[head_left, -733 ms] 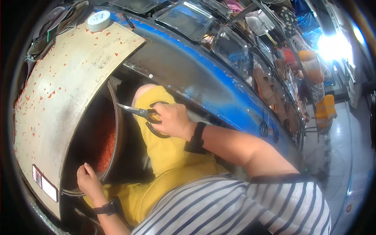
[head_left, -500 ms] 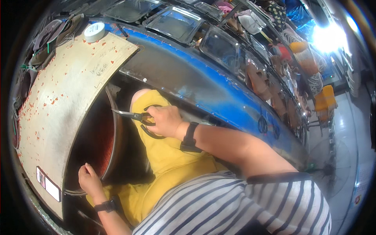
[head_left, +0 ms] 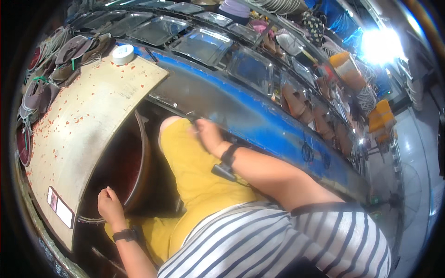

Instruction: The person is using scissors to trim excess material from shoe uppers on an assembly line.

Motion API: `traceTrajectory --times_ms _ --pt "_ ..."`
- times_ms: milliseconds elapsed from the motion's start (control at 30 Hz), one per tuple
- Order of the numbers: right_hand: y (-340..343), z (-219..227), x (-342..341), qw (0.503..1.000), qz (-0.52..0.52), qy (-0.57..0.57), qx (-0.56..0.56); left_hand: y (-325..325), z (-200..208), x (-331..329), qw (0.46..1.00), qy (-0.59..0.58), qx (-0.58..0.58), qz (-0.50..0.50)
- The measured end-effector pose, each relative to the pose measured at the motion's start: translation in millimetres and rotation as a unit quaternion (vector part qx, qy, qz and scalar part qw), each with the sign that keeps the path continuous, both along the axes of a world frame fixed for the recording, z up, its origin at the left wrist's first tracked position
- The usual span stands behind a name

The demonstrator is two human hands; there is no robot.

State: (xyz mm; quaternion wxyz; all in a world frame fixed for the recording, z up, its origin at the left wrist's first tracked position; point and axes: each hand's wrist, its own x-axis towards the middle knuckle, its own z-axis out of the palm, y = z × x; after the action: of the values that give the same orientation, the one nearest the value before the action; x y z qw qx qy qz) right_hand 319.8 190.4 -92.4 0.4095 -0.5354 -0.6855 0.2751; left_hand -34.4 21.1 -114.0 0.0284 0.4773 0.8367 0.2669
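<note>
My right hand [head_left: 207, 135], smeared by motion, grips dark-handled scissors [head_left: 192, 117] just above my yellow-clad knee [head_left: 174, 139]. The scissors' tip points up toward the blue bench edge, and their outline is blurred. Lower left, my left hand [head_left: 110, 206] hovers by the rim of a round dark bin [head_left: 143, 160] with a reddish inside. Its fingers are curled together with the thumb tip against them; whatever lies between them does not show.
A cream board [head_left: 92, 125] strewn with red scraps carries a white round roll [head_left: 123, 54] and a phone [head_left: 60, 207]. Shoe uppers [head_left: 39, 99] are heaped along its left. Beyond the blue metal bench [head_left: 259, 116] lie trays [head_left: 201, 46] and brown shoe pieces [head_left: 296, 104].
My right hand has moved right with the scissors, which have swung from pointing left to pointing up. The left hand keeps its closed shape beside the bin. The whole view has shifted slightly.
</note>
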Motion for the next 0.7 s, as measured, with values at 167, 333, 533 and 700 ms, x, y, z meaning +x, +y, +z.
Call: traceTrajectory --times_ms 167,333,533,700 --pt "12 75 125 0.964 -0.226 0.032 -0.135 1 1 2 0.998 -0.014 0.058 -0.025" --pt "2 141 310 0.915 -0.389 0.060 -0.087 -5 8 1 0.999 -0.029 0.039 -0.018" --pt "-43 216 530 0.863 -0.491 0.059 -0.108 10 -17 3 0.993 -0.036 0.108 -0.044" --pt "-38 192 503 0.845 -0.488 0.170 -0.137 -11 17 -2 0.998 -0.008 0.059 -0.007"
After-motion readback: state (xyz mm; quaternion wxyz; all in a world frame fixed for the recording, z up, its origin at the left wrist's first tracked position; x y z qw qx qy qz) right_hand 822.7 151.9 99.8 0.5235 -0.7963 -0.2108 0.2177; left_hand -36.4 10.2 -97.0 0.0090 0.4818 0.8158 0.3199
